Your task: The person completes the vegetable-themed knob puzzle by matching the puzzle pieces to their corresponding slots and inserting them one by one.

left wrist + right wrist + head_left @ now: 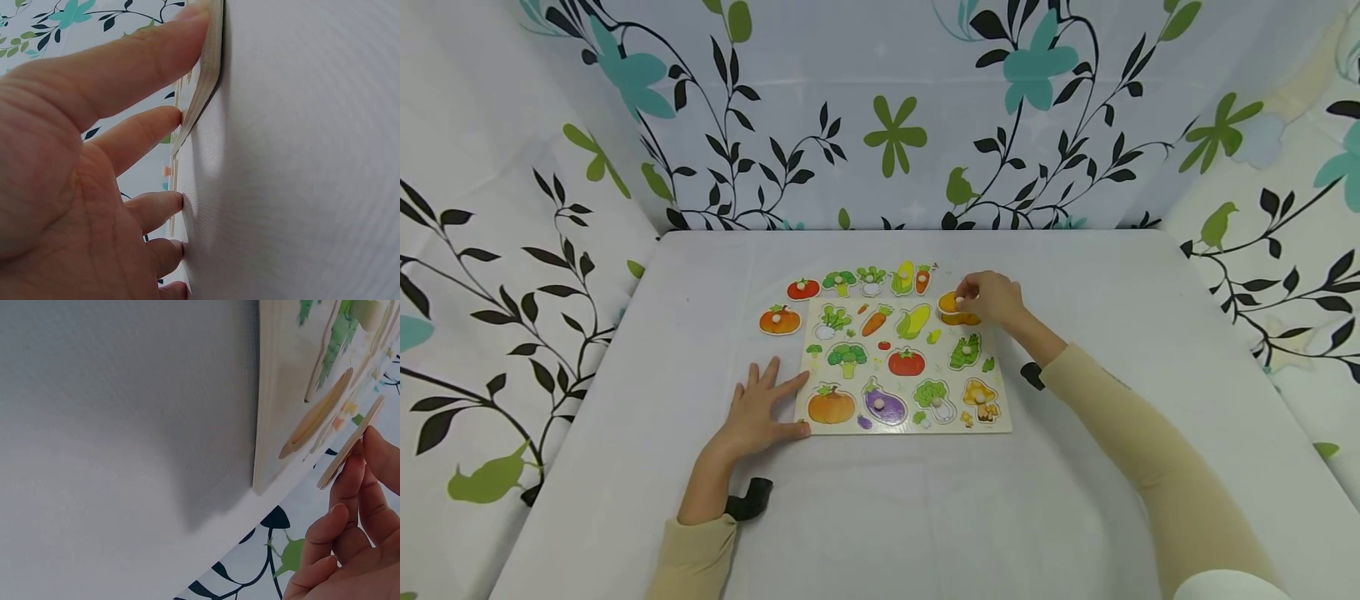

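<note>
In the head view, a yellow piece is pinched at 9 o'clock by the nearer, right hand, held over a like-coloured recess towards 5 o'clock; the board's 9 o'clock edge is touched by the left hand, spread, gripping nothing

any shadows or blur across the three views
Head view: fairly even light, puzzle board artwork legible; left wrist: left hand close to the lens, its thumb tip blurred; right wrist: dimmer, with a broad soft shadow on the tabletop beside the board.
</note>
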`<state>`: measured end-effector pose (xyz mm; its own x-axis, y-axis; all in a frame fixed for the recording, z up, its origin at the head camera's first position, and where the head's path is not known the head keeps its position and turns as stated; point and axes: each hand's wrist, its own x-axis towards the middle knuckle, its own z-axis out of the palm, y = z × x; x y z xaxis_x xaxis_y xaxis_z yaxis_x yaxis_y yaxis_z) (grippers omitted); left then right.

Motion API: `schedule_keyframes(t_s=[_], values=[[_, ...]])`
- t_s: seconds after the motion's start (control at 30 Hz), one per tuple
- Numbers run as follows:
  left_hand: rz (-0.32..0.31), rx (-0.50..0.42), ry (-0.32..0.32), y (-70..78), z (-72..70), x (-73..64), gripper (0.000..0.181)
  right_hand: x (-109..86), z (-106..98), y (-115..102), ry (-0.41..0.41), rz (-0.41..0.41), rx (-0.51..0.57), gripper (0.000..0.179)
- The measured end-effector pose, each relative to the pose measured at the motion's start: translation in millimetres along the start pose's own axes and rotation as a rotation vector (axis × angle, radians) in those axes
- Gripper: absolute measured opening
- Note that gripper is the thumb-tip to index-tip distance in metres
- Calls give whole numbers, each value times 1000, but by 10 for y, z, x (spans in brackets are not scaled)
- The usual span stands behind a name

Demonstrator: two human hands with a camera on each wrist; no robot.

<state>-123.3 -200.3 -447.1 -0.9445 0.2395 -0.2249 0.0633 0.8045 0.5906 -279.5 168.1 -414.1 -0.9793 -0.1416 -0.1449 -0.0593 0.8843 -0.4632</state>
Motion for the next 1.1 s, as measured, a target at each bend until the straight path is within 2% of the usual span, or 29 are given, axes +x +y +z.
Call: schedule_keyframes(t_s=[0.37, 0.83, 1.0, 1.1], values=[[-2, -11, 3, -21, 0, 7, 81, -21, 107, 42, -47, 8, -37, 14], [-8, -16, 3, -21, -28, 1, 82, -9, 124, 36, -87, 15, -71, 15], [0, -21, 6, -22, -26, 5, 82, 28, 71, 23, -124, 38, -110, 26], [-2, -17, 0, -19, -20, 2, 82, 92, 16, -37, -110, 58, -123, 35]])
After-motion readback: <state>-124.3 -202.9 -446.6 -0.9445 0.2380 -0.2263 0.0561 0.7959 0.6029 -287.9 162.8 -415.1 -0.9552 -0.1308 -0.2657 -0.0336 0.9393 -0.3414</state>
